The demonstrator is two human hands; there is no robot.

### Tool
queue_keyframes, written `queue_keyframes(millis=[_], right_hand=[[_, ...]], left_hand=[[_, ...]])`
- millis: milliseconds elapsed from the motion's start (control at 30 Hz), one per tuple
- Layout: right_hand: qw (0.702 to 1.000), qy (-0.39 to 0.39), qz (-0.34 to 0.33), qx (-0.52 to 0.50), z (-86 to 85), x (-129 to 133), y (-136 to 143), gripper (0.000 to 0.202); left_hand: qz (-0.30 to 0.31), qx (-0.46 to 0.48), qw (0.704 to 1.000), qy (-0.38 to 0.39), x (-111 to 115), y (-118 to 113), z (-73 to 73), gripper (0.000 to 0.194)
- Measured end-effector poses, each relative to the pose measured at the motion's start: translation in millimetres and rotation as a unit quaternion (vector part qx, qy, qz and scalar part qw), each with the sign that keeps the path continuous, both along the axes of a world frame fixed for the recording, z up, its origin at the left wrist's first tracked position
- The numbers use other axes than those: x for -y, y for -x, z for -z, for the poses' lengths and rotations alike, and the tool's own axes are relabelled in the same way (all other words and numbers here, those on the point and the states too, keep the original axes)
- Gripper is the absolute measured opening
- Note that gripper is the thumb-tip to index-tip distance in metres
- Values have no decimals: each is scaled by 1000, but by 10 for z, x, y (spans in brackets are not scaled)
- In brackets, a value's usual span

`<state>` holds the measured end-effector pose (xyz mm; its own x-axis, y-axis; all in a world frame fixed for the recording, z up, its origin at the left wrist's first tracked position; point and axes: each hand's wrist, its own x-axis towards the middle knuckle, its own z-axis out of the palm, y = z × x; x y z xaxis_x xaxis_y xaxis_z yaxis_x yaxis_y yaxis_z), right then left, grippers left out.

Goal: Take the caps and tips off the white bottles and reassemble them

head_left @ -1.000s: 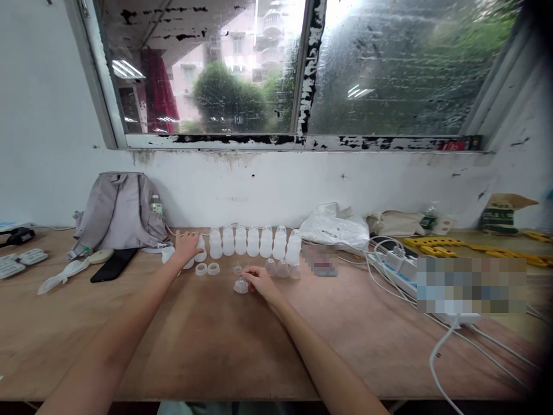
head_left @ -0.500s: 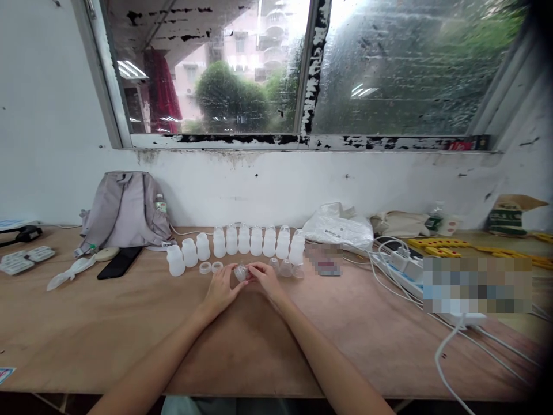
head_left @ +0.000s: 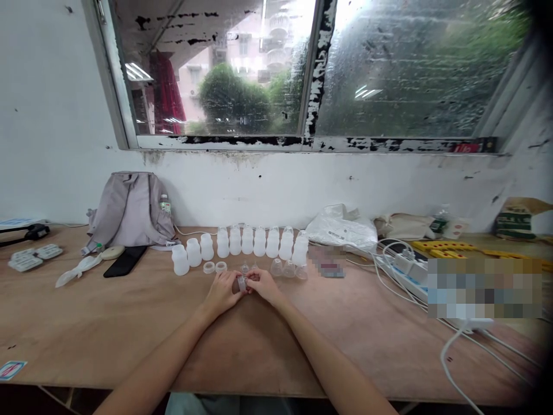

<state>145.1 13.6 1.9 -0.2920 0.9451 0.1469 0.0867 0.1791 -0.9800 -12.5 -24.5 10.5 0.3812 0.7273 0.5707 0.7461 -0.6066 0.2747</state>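
Left hand (head_left: 222, 293) and right hand (head_left: 264, 286) meet on a small clear piece (head_left: 242, 284).
Beyond, on the brown surface (head_left: 233, 357) — bottles (head_left: 259, 245) in a curved row, seven clear-topped; two rings (head_left: 220, 270) near the left hand.

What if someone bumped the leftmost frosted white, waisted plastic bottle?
That rounded white bottle might tip, standing upright and taller than wide. Lying down, it could roll, given its round sides. Looking like plastic, it's probably light.
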Motion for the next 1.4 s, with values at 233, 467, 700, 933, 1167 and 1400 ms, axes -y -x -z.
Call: queue_keyframes(millis=[233,467,700,933,1167,1400], right_hand=[[999,-29,14,33,-13,30,11,9],[989,-110,53,82,6,59,28,11],[961,-207,91,160,-70,140,39,18],[951,-243,63,182,-101,131,13,23],[923,-300,45,238,-115,110,-52,28],[883,-264,193,335,-111,-5,-246,28]], left_hand=[[4,-1,1000,18,13,7,-26,33],[-2,2,1000,29,15,13,-48,32],[5,1,1000,22,21,19,-41,33],[5,-1,999,35,14,37,-85,34],[-7,-8,999,34,-31,96,-37,35],[-72,-44,996,29,-80,235,-33,36]])
